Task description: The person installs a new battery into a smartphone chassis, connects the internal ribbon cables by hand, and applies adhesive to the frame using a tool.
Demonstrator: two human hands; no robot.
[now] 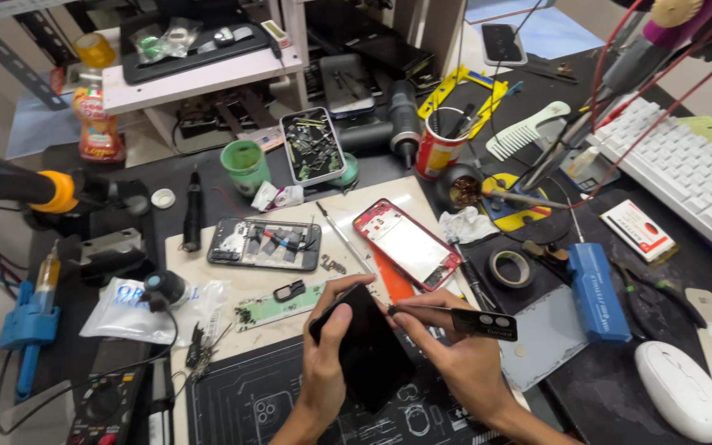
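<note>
Both hands (389,346) grip black phone (368,350).

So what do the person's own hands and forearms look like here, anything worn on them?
Both are bare. The left hand and right hand show no gloves, rings or watch, and the forearms run uncovered to the frame's bottom edge with no sleeves in view. The fingers are slim with short nails. No straps, cables or markings.

Looked like a phone repair workshop — opened phones (266,244) lying gutted on a work mat (232,284), a tray of small parts (312,146), a roll of tape (511,268), a multimeter (107,404) and red test leads (620,132). Cluttered throughout — bench crowded edge to edge with tools.
</note>
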